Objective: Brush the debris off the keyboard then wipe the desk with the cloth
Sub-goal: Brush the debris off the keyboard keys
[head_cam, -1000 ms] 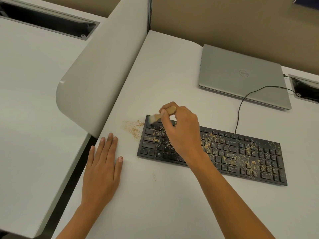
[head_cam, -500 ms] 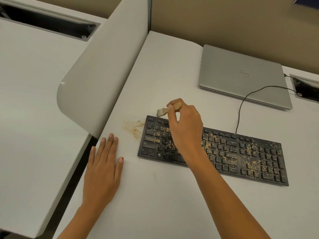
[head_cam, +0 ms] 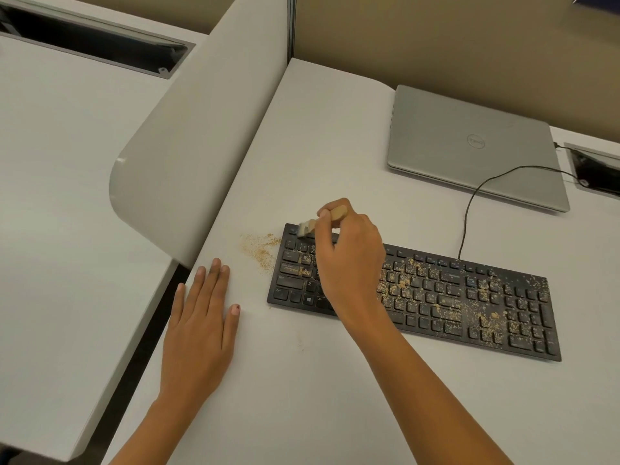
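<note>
A black keyboard lies on the white desk, its keys strewn with tan crumbs. My right hand hovers over the keyboard's left part and grips a small wooden-handled brush, whose pale bristles touch the top left corner of the keyboard. A patch of brushed-off debris lies on the desk just left of the keyboard. My left hand rests flat on the desk, fingers straight, left of the keyboard. No cloth is in view.
A closed silver laptop sits at the back right. The keyboard's black cable runs up across the laptop's front edge to a cable port. A curved grey divider panel borders the desk on the left.
My right hand lifted the brush up past the keyboard's top edge, then brought it back down onto the top left corner. My left hand has stayed in place.
</note>
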Motion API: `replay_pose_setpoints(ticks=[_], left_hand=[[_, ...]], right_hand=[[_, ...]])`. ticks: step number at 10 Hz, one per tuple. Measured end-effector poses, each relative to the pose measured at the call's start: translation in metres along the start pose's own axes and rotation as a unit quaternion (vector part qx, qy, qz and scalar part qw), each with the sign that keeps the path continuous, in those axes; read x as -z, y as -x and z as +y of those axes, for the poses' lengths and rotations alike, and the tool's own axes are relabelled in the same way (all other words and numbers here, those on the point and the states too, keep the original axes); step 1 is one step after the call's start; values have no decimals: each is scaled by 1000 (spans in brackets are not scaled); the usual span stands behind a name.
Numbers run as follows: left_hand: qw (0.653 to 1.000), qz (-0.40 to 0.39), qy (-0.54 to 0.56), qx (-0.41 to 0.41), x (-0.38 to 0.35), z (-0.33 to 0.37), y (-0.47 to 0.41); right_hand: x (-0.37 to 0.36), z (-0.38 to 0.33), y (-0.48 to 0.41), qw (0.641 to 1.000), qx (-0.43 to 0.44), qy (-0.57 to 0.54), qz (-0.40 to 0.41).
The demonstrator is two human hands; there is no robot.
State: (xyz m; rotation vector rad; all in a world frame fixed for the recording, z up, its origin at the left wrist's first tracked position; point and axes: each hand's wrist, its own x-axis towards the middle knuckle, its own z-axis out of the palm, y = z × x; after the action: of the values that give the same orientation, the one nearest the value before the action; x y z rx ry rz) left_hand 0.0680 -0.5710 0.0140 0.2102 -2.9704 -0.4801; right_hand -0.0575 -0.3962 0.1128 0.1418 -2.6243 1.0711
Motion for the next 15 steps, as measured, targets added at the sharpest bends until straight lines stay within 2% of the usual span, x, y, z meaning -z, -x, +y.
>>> replay_pose_setpoints(ticks=[1,3,4,5,6,8,10,11,13,14,15], left_hand=[[1000,-2,0,1,0,0,1],[1000,0,-1,-1,0,1,1],[1000,2,-1,0,1,1,1],[1000,1,0,0,0,1,1],[1000,1,-1,0,0,2,0],[1000,0,-3,0,0,0,1],[1000,-1,-2,1,-1,0,1],[1000,-1,-3,2,-1,-1,0],[1000,0,-5,1,0,-1,0],[1000,2,-5,1,0,-1,0],[1000,2,-5,-1,0,0,0]], right_hand=[[-4,3,-1,995,-6,-78,-59],[-4,13,-1,995,-55,-80,-15],[-9,10,3,992,-29,-106,-56],[-10,12,1,992,-59,-108,-32],[-7,11,0,995,-81,-57,25],[-11,1,0,996,-37,-80,-30],[-8,13,-1,997,-52,-52,-2],[-12,9,0,994,-19,-76,-70],[-11,8,0,996,-37,-61,-58],[-8,3,4,994,-36,-62,-86],[2,2,10,998,-23,-40,-54]])
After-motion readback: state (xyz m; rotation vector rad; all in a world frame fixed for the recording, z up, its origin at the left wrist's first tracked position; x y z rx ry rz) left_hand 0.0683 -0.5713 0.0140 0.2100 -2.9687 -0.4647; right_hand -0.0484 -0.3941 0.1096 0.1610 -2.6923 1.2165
